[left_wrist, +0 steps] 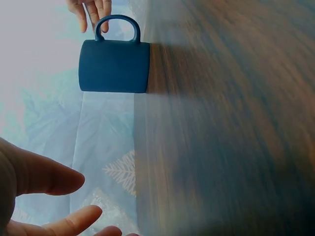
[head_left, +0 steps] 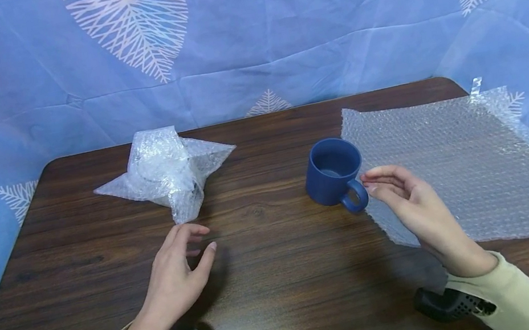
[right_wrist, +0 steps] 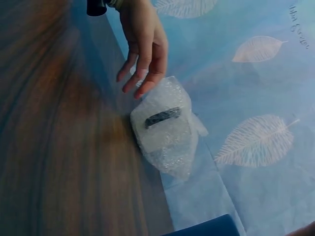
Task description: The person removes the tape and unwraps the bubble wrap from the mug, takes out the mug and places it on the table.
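A matte blue mug (head_left: 320,182) stands upright on the table, its handle (head_left: 362,196) turned toward the front right. My right hand (head_left: 425,214) is just right of the mug, thumb and fingers slightly bent, fingertips close by the handle. To the left lies a bundle of bubble wrap (head_left: 160,164) with pointed ends sticking out; a dark strip (right_wrist: 163,117) shows on it in the right wrist view. My left hand (head_left: 173,277) hovers in front of that bundle, fingers relaxed and thumb apart, with nothing held. In the left wrist view the mug's side (left_wrist: 114,66) shows plainly.
A flat sheet of bubble wrap (head_left: 455,158) covers the table's right side, reaching past its edge, with a shiny strip of tape (head_left: 476,86) at its far edge. Behind the dark wooden table (head_left: 272,279) hangs a blue cloth (head_left: 303,14) with white leaf prints.
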